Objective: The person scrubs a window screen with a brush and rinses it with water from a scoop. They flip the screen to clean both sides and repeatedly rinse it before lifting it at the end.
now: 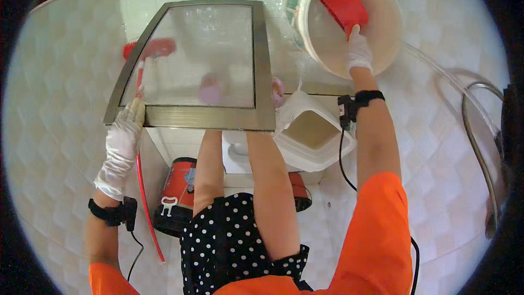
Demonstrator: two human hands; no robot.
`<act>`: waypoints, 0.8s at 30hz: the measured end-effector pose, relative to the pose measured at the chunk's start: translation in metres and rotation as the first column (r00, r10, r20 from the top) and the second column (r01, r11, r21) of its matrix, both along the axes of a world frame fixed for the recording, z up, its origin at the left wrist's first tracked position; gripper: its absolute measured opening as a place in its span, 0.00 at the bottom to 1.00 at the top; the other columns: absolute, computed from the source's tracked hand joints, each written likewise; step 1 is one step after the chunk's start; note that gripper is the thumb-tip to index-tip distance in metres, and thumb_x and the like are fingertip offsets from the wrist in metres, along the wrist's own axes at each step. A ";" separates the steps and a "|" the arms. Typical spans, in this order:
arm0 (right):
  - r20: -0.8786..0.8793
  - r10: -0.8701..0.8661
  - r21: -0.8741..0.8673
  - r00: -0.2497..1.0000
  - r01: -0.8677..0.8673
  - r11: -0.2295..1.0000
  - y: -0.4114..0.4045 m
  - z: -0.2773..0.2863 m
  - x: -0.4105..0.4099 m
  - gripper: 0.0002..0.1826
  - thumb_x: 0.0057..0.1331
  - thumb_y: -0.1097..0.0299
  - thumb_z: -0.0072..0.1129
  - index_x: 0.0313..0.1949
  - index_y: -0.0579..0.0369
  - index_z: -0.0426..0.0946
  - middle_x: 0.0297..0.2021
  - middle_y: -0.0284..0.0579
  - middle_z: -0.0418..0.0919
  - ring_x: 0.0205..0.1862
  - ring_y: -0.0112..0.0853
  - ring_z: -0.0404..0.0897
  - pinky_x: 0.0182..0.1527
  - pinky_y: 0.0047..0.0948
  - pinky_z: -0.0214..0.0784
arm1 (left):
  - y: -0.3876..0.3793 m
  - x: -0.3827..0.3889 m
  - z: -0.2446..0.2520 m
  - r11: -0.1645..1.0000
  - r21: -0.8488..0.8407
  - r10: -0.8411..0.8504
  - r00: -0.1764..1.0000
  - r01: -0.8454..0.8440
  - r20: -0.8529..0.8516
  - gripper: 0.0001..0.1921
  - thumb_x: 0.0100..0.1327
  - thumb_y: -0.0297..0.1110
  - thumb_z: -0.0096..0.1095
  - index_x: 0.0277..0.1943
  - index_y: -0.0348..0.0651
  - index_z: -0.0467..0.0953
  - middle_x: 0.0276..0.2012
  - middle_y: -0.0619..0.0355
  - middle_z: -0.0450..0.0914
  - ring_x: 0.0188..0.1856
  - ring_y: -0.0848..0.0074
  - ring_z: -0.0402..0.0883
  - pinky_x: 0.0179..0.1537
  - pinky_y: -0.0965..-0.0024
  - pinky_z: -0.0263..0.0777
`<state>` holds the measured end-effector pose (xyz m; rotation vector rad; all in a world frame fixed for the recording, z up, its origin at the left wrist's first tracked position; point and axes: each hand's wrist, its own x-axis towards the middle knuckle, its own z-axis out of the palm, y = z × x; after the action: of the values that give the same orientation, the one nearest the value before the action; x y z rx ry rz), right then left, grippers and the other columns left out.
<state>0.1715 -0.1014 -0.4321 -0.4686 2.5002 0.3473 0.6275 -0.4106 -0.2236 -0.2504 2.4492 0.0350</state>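
A framed mesh or frosted panel point(265, 69) with a dull metal-coloured frame is held up before my legs. My left hand point(126, 135), in a white glove, grips its lower left corner. At the upper right, my right hand point(358, 49), also in a white glove, holds a red brush or scoop point(346, 7) by its handle, inside a large round bucket point(309, 16). What the red tool is, I cannot tell for sure. Whether it touches water in the bucket is unclear. Part of a pink slipper point(278, 92) shows at the panel's right edge.
A square white plastic container point(290, 159) stands open below the bucket. A red broom or brush with a long red handle point(141, 180) lies behind the panel at left. A red and black container point(176, 196) is beside my leg. A metal hose point(475, 143) hangs at right against tiled wall.
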 end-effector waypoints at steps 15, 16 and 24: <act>0.798 -0.490 -0.334 0.351 0.934 0.125 0.060 0.174 0.039 0.19 0.66 0.69 0.56 0.56 0.56 0.70 0.36 0.37 0.78 0.29 0.15 0.72 0.29 0.13 0.63 | 0.011 0.032 -0.020 0.997 -0.065 0.050 0.990 -0.041 0.130 0.29 0.60 0.28 0.49 0.67 0.45 0.61 0.69 0.55 0.62 0.63 0.64 0.69 0.64 0.63 0.63; 0.840 -0.478 -0.250 0.258 0.965 0.082 0.057 0.216 0.037 0.19 0.66 0.69 0.55 0.56 0.57 0.70 0.35 0.37 0.78 0.28 0.16 0.72 0.27 0.13 0.62 | 0.010 0.036 -0.023 0.995 -0.016 0.096 0.993 -0.095 0.065 0.29 0.61 0.29 0.48 0.67 0.46 0.60 0.69 0.55 0.61 0.65 0.64 0.68 0.66 0.63 0.61; 0.837 -0.392 -0.191 0.382 0.875 0.444 -0.016 0.357 0.050 0.31 0.61 0.57 0.59 0.60 0.61 0.67 0.36 0.37 0.76 0.23 0.14 0.66 0.19 0.12 0.53 | 0.012 0.029 -0.024 0.963 0.096 0.267 0.947 -0.254 -0.177 0.24 0.61 0.28 0.46 0.63 0.46 0.67 0.64 0.57 0.68 0.64 0.67 0.69 0.65 0.64 0.61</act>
<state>0.2213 -0.1170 -0.0748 0.2657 1.7071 -0.9135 0.6564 -0.3985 -0.2472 -0.5608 2.5788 0.2736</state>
